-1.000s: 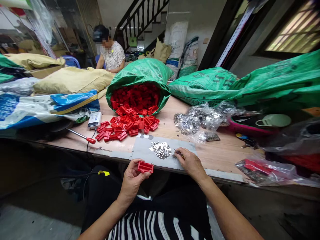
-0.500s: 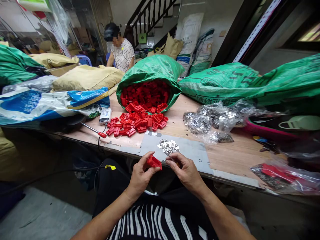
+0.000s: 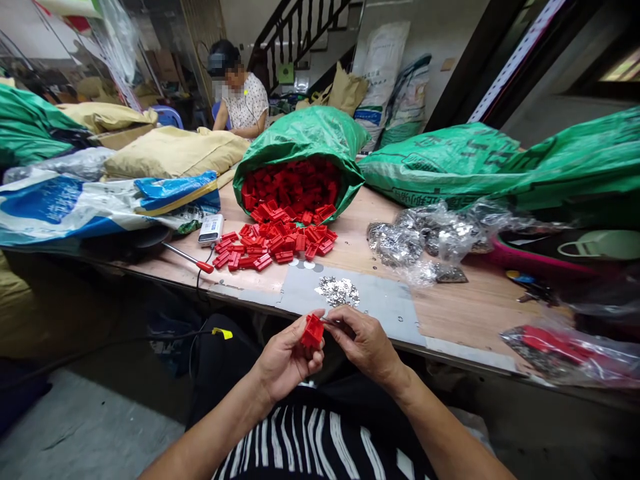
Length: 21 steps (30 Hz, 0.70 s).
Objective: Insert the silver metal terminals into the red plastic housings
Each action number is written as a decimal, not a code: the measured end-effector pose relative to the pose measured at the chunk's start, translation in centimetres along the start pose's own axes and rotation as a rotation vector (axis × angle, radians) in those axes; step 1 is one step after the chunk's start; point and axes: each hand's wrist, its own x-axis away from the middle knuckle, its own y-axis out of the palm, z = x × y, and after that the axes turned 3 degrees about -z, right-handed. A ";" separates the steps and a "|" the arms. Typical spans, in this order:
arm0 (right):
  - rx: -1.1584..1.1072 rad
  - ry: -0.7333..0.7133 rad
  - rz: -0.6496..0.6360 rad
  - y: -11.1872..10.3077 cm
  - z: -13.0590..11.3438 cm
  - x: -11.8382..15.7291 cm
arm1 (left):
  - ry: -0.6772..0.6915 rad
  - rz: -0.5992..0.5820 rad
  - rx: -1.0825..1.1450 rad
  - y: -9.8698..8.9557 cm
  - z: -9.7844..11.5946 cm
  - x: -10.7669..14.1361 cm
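A hollow red plastic part is gripped between the thumb and fingers of my left hand, just off the table's front edge. My right hand pinches a thin metal piece, its tip at the red part's right side; most of it hides behind my fingers. Just beyond my hands, a small pile of shiny metal pieces lies on a grey sheet. Farther back, many matching red parts spill from the mouth of a green sack.
Left of the red heap are a white boxy device with a cable and a red-tipped metal rod. Clear bags of metal pieces and a bag with red parts lie to the right. Across the table sits a co-worker.
My left hand has turned the red part more upright and moved it slightly right. My right hand has come left, bringing the thin metal piece against the red part.
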 end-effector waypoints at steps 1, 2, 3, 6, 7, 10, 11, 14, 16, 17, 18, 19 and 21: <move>-0.006 -0.012 -0.012 -0.1 0.0 0.0 | -0.005 0.004 0.000 0.0 -0.1 0.0; -0.010 -0.025 -0.023 -0.1 -0.1 0.0 | -0.010 0.007 -0.001 0.0 -0.1 0.1; -0.010 -0.037 -0.031 -0.2 -0.1 0.0 | -0.014 0.009 -0.003 0.0 -0.2 0.0; 0.008 -0.052 -0.066 -0.3 -0.1 -0.1 | -0.024 0.013 -0.010 -0.2 -0.5 0.0; 0.016 -0.051 -0.082 -0.4 0.0 -0.1 | -0.026 0.015 -0.013 -0.3 -0.5 -0.1; 0.021 -0.039 -0.142 -0.6 0.0 -0.1 | -0.032 0.017 -0.014 -0.5 -0.7 -0.2; 0.013 -0.033 -0.161 -0.7 0.0 -0.2 | -0.028 0.018 -0.010 -0.5 -0.7 -0.2; -0.037 0.000 -0.217 -1.2 -0.2 -0.3 | -0.021 0.016 -0.008 -0.5 -0.7 -0.3; -0.087 0.054 -0.228 -1.5 -0.3 -0.3 | -0.017 0.011 -0.016 -0.5 -0.6 -0.3; -0.112 0.097 -0.219 -1.6 -0.2 -0.3 | -0.014 0.011 -0.022 -0.5 -0.5 -0.2; -0.134 0.149 -0.202 -1.7 -0.1 -0.3 | -0.010 0.010 -0.026 -0.5 -0.5 -0.2; -0.152 0.203 -0.182 -1.7 0.0 -0.2 | -0.007 0.011 -0.030 -0.5 -0.4 -0.2; -0.178 0.288 -0.158 -1.6 0.4 -0.2 | -0.002 0.013 -0.044 -0.4 -0.4 -0.2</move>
